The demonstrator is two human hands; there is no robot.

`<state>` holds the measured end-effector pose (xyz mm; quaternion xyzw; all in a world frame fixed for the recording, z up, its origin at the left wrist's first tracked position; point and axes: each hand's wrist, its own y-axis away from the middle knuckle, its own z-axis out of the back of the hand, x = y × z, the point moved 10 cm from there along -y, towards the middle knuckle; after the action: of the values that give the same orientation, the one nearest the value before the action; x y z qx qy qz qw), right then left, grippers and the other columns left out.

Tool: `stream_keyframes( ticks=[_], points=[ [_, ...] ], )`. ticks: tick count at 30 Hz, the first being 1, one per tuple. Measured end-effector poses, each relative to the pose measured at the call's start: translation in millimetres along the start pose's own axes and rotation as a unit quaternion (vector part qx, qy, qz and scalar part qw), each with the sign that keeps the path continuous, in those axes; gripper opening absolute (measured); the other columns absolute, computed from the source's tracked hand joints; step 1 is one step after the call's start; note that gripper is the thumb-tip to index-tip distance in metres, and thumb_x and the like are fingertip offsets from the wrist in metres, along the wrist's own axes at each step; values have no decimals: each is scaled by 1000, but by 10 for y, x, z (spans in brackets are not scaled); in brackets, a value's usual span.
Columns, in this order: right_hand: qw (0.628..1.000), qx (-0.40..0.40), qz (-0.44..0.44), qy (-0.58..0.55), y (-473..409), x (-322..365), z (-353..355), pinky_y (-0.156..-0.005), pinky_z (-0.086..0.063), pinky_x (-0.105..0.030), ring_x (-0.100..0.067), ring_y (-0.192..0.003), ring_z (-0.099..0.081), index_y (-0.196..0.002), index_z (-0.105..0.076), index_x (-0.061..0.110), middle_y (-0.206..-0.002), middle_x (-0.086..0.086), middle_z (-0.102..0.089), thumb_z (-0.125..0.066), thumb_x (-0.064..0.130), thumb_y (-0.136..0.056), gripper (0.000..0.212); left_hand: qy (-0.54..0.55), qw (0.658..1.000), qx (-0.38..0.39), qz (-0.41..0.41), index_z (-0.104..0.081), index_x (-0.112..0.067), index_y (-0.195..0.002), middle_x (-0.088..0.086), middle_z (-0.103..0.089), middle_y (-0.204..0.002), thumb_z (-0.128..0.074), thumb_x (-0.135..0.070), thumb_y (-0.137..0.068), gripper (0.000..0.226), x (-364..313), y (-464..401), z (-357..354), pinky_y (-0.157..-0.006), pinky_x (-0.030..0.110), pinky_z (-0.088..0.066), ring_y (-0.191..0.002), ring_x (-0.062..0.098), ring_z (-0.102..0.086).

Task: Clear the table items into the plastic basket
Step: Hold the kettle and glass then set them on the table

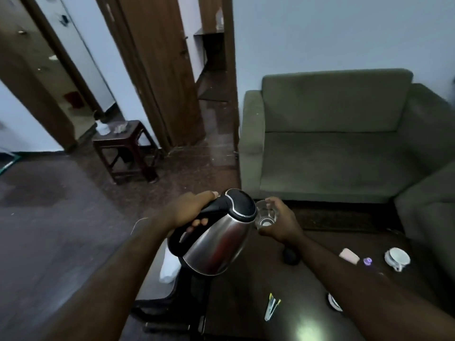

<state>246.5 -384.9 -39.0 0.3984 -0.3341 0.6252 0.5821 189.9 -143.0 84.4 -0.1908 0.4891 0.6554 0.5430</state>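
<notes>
My left hand (189, 212) grips the black handle of a steel electric kettle (216, 244), held tilted above the left end of the dark table (307, 303). My right hand (280, 222) holds a clear drinking glass (266, 215) right beside the kettle's black lid. On the table lie a white cup on its saucer (397, 258), a pink bar (349, 255), a small purple object (367, 261), yellow-tipped pens (272, 306), a black round object (290, 256) and a white-rimmed round item (333, 302) partly hidden by my right forearm. No plastic basket shows.
A green sofa (332, 148) stands behind the table and wraps round its right side. A small wooden stool (125, 151) with items on it sits by the open doorway at left. A white object (170, 267) lies on the floor below the kettle.
</notes>
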Motion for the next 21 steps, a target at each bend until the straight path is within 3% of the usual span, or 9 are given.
stream_keyframes(
  ticks=[3, 6, 14, 21],
  points=[
    [1000, -13, 5, -13, 105, -88, 120, -72, -42, 0, 13, -93, -61, -103, -48, 60, -102, 34, -63, -79, 31, -39, 77, -49, 999, 19, 5, -68, -14, -66, 5, -59, -56, -47, -70, -74, 60, -191, -57, -214, -44, 24, -38, -43, 18, -43],
    [999, -27, 14, -24, 199, -161, 224, -76, -46, -5, 13, -95, -62, -104, -48, 66, -106, 41, -60, -81, 27, -41, 81, -101, 994, 37, 7, -69, -16, -63, 3, -60, -55, -45, -73, -73, 63, -334, -110, -395, -47, 24, -42, -46, 18, -48],
    [998, -57, -3, -17, 335, -313, 396, -81, -58, -34, 2, -96, -65, -104, -47, 64, -104, 28, -63, -80, 31, -37, 81, -186, 980, 66, 3, -66, -16, -51, 1, -57, -49, -41, -74, -73, 67, -567, -221, -677, -52, 26, -45, -40, 16, -47],
    [997, -70, -6, -44, 361, -346, 443, -88, -57, -41, -10, -103, -65, -109, -49, 57, -112, 12, -64, -80, 31, -37, 83, -203, 976, 77, 6, -63, -16, -47, -1, -51, -42, -41, -73, -74, 67, -647, -250, -726, -51, 27, -44, -37, 16, -46]
  ],
)
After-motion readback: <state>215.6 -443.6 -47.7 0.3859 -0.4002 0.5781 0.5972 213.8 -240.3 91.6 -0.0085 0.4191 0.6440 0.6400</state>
